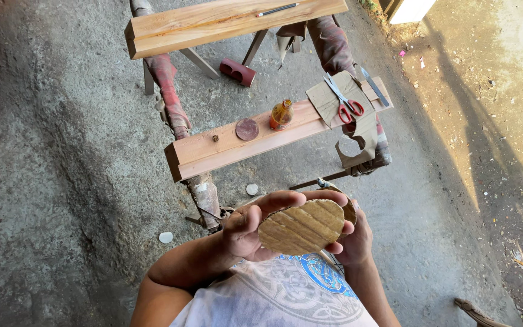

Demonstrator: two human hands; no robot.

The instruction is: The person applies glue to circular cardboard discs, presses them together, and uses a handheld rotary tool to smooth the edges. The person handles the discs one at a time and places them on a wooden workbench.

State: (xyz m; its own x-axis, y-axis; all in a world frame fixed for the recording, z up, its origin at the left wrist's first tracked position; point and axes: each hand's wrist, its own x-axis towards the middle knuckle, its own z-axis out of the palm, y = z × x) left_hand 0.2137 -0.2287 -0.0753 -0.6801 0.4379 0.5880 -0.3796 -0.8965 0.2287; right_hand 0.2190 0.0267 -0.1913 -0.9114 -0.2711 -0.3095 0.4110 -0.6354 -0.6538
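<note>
Your left hand (246, 230) and right hand (352, 233) hold a ribbed cardboard disc (301, 227) between them, left fingers curled over its top edge with the thumb under, right fingertips clamped on its far edge. Beyond your fingers, a plank (213, 151) carries a brown disc (247, 129), a bottle (281, 114), and scissors (346, 103) on cut cardboard (334, 91).
</note>
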